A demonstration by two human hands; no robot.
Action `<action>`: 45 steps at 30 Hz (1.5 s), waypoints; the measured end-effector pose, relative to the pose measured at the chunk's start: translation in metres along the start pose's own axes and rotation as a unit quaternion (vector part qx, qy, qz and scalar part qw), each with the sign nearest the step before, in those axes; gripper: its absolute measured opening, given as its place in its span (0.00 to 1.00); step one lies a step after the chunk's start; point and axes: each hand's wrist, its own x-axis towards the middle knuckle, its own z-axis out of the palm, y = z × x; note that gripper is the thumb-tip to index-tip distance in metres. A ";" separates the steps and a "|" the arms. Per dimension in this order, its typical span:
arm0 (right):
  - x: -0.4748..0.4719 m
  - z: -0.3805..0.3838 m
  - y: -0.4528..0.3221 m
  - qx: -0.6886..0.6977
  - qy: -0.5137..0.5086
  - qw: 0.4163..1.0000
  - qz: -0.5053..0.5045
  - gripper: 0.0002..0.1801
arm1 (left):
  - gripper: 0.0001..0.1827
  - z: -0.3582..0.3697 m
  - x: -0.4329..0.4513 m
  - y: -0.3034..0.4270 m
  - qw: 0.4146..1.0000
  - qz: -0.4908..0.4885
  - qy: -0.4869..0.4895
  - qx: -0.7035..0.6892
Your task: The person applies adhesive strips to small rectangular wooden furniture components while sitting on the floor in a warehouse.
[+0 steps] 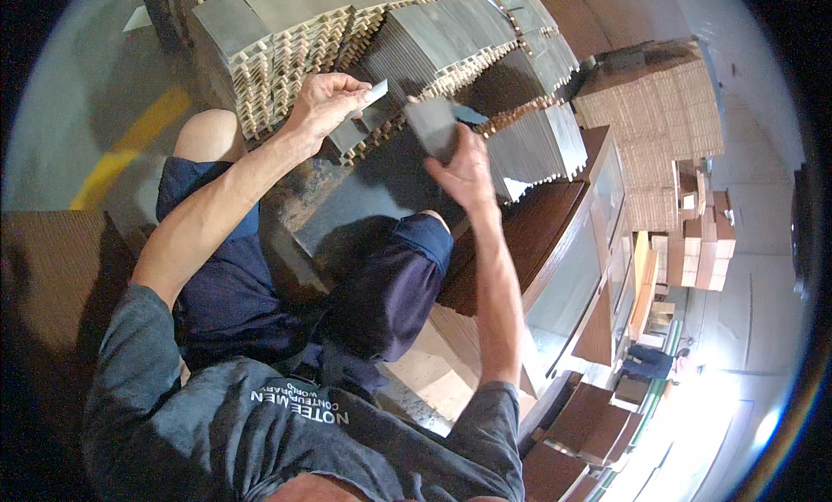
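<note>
My left hand [328,109] pinches a thin, light-coloured flat strip [377,93] between thumb and fingers. To its right, my right hand [465,167] grips the lower end of a small grey rectangular panel [432,125], which is blurred. Both hands are raised in front of stacked grey-faced panels [448,31] with pale, notched edges. Close below my left hand is a smaller grey piece [349,137] with similar peg-like edges. More grey panels [533,148] stand in a stack right of my right hand.
My knees are bent on either side of a worn dark surface [338,203]. A brown wooden panel stack [513,235] lies close on the right, beside cardboard-like stacks [650,112]. A ribbed brown stack [52,274] is at left. Another person [650,362] stands far off.
</note>
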 end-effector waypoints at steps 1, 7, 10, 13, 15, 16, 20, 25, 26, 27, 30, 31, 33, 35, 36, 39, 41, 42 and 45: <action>-0.002 -0.015 0.015 -0.026 -0.007 1.000 0.016 0.44 | 0.12 0.002 -0.001 0.002 1.000 0.000 -0.003 0.012; -0.020 -0.047 0.106 -0.085 -0.035 0.985 0.147 0.49 | 0.07 0.008 -0.004 0.002 0.999 0.009 -0.012 0.036; -0.023 -0.039 0.134 -0.171 -0.063 0.971 0.155 0.50 | 0.07 0.009 -0.004 0.002 0.999 0.000 -0.011 0.032; -0.025 -0.028 0.158 -0.195 -0.068 0.967 0.148 0.44 | 0.07 0.009 -0.002 0.003 1.000 -0.004 0.001 0.030; -0.024 -0.024 0.170 -0.194 -0.051 0.971 0.134 0.40 | 0.07 0.008 -0.002 0.005 1.000 -0.009 -0.001 0.029; -0.023 -0.022 0.173 -0.192 -0.032 0.973 0.122 0.38 | 0.07 0.007 -0.002 0.006 0.999 -0.012 -0.001 0.029; -0.021 -0.021 0.168 -0.203 0.000 0.973 0.107 0.32 | 0.07 0.006 -0.003 0.010 0.999 -0.029 0.010 0.039; -0.018 -0.022 0.111 -0.279 0.044 0.954 0.101 0.25 | 0.07 0.001 -0.002 0.018 0.998 0.018 0.046 -0.029; -0.014 -0.022 0.098 -0.236 0.040 0.969 0.059 0.25 | 0.07 0.000 -0.001 0.022 0.997 0.020 0.059 -0.051; -0.009 -0.022 0.087 -0.192 0.037 0.981 0.019 0.24 | 0.08 0.000 0.000 0.025 0.995 0.022 0.070 -0.073; 0.010 0.014 0.053 -0.085 0.005 0.992 -0.092 0.23 | 0.09 -0.008 0.001 0.024 0.993 0.018 0.078 -0.092; 0.018 0.031 0.034 -0.064 -0.020 0.991 -0.117 0.23 | 0.09 -0.012 0.001 0.024 0.992 0.012 0.081 -0.095; 0.026 0.068 0.023 -0.040 0.001 0.988 -0.150 0.23 | 0.09 -0.007 -0.001 0.028 0.992 -0.016 0.070 -0.103; 0.035 0.099 -0.003 0.033 -0.001 0.991 -0.128 0.23 | 0.08 -0.009 0.003 0.023 0.992 -0.028 0.055 -0.109; 0.039 0.116 -0.013 0.035 0.026 0.992 -0.120 0.24 | 0.08 -0.010 0.004 0.023 0.993 -0.034 0.055 -0.100; 0.042 0.164 -0.018 0.022 0.040 0.997 -0.060 0.31 | 0.10 -0.006 0.003 0.028 0.991 -0.022 0.042 -0.127; 0.039 0.191 -0.028 0.002 0.068 0.997 -0.030 0.31 | 0.10 -0.011 0.004 0.026 0.993 -0.020 0.044 -0.111; 0.035 0.198 -0.036 -0.006 0.094 0.995 -0.038 0.30 | 0.10 -0.012 0.003 0.026 0.993 -0.022 0.047 -0.103; 0.027 0.191 -0.057 -0.051 0.086 0.993 -0.059 0.30 | 0.10 -0.015 0.004 0.021 0.995 -0.016 0.036 -0.087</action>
